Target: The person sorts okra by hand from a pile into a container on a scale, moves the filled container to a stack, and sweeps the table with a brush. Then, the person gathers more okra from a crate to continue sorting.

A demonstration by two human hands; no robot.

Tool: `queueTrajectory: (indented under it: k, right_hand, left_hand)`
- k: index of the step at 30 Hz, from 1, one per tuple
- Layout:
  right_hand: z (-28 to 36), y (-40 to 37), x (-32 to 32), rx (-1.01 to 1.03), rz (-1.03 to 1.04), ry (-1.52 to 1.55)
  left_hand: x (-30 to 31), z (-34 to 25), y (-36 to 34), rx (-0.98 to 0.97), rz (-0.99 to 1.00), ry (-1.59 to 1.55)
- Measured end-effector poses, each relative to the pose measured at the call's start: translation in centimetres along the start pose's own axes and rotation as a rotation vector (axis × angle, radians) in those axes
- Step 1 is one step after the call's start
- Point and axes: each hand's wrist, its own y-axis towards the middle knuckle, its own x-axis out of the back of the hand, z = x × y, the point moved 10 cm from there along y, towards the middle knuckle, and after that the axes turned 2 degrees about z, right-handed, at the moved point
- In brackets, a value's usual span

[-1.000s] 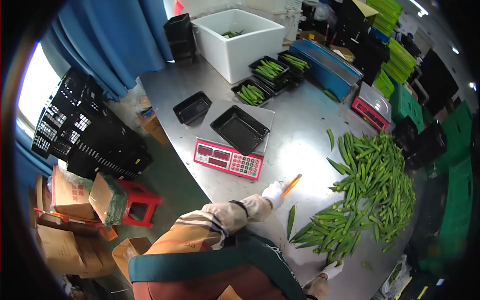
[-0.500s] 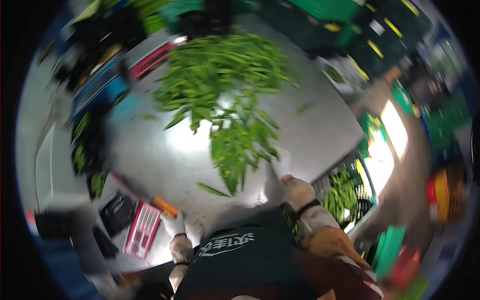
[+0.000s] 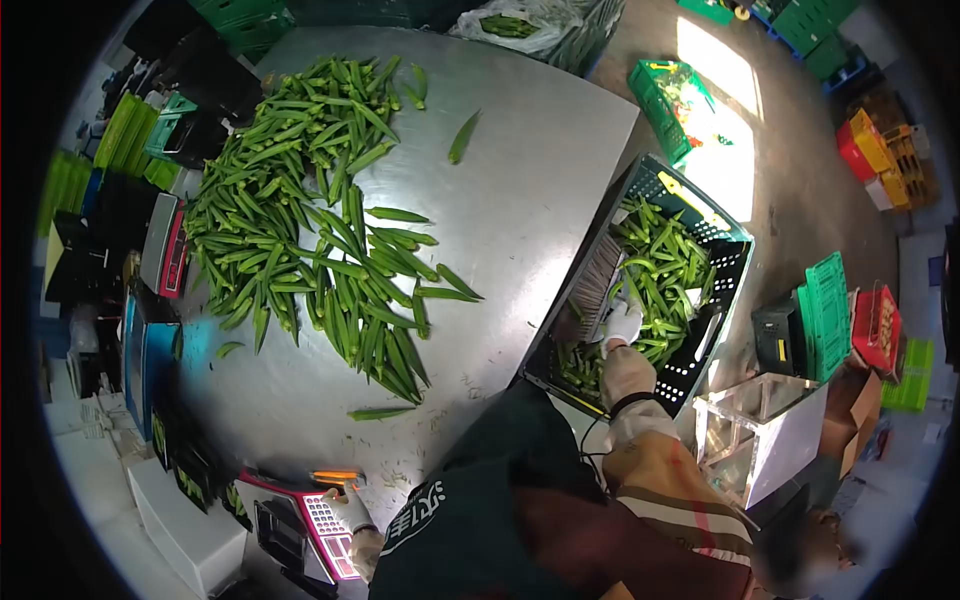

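My left hand (image 3: 348, 508), in a pale glove, lies at the edge of a red and white scale (image 3: 325, 518), its fingers apart and their tips close to an orange object (image 3: 335, 477). Inside a dark green crate (image 3: 728, 235) at the table's right side, my gloved right hand (image 3: 622, 325) is closed at the lower end of a brush (image 3: 597, 275) with brown bristles. Green okra pods (image 3: 655, 265) lie in the crate beside it. A large spread of okra (image 3: 290, 200) covers the left part of the metal table (image 3: 520, 190).
Above the table stands a crate with a plastic bag (image 3: 540, 30). On the floor are a green crate (image 3: 675, 110), a metal-framed box (image 3: 765, 430) and a red basket (image 3: 875, 325). A second scale (image 3: 165, 245) and a blue box (image 3: 145, 350) stand left.
The view has swung right, showing more of the crate and floor. My right hand has moved from the table's edge into the crate. My left hand stays by the scale and the orange object.
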Motion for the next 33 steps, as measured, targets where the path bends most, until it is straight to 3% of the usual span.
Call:
queueTrajectory:
  k: [1,3,5,9,10,13,15,17,23,27,28,31,32,33]
  right_hand:
    - [-5.0,1.4,-2.2,-0.06,0.133,0.059]
    - [-7.8,1.1,-5.0,-0.114,0.408,-0.105]
    - [-9.1,1.0,-4.6,-0.069,0.308,-0.233]
    - [-9.1,0.2,-3.3,-0.464,0.156,-0.476]
    - [-10.7,1.2,-5.8,-0.445,0.268,-0.649]
    - [-11.8,1.2,-5.7,-0.605,0.178,-0.526]
    - [-12.4,1.2,-5.0,-0.647,0.146,-0.45]
    - [-12.2,1.3,-4.9,-0.637,0.29,-0.432]
    - [-10.8,2.1,-5.3,-0.552,0.325,-0.513]
    - [-12.4,3.7,-6.9,-0.516,0.366,-0.472]
    - [-14.8,4.1,-7.4,-0.489,0.301,-0.344]
    - [-17.4,4.1,-8.8,-0.498,0.415,0.066]
    - [-12.4,1.4,-6.8,-0.682,0.558,0.218]
    - [-8.1,0.6,-4.8,-0.647,0.618,0.074]
  left_hand:
    - [-0.1,-0.1,0.2,-0.047,0.007,-0.021]
    - [-0.6,-0.2,0.6,-0.122,0.032,-0.105]
    - [-1.3,-0.2,1.3,-0.179,0.071,-0.233]
    - [-1.6,-0.5,2.0,-0.213,0.165,-0.285]
    - [-1.6,-0.7,2.1,-0.226,0.196,-0.28]
    - [-1.2,-0.6,2.5,-0.327,0.185,-0.194]
    - [-2.7,3.1,3.4,-0.234,0.237,-0.337]
    - [-3.7,3.5,2.3,-0.029,0.303,-0.43]
    - [-3.7,2.7,1.6,-0.037,0.371,-0.417]
    - [-3.7,2.3,3.4,-0.151,0.346,-0.394]
    - [-3.7,2.1,3.3,-0.13,0.355,-0.402]
    - [-4.4,1.7,3.1,-0.034,0.406,-0.411]
    - [-4.7,1.5,3.0,-0.034,0.412,-0.397]
    - [-4.9,1.4,3.0,-0.032,0.418,-0.382]
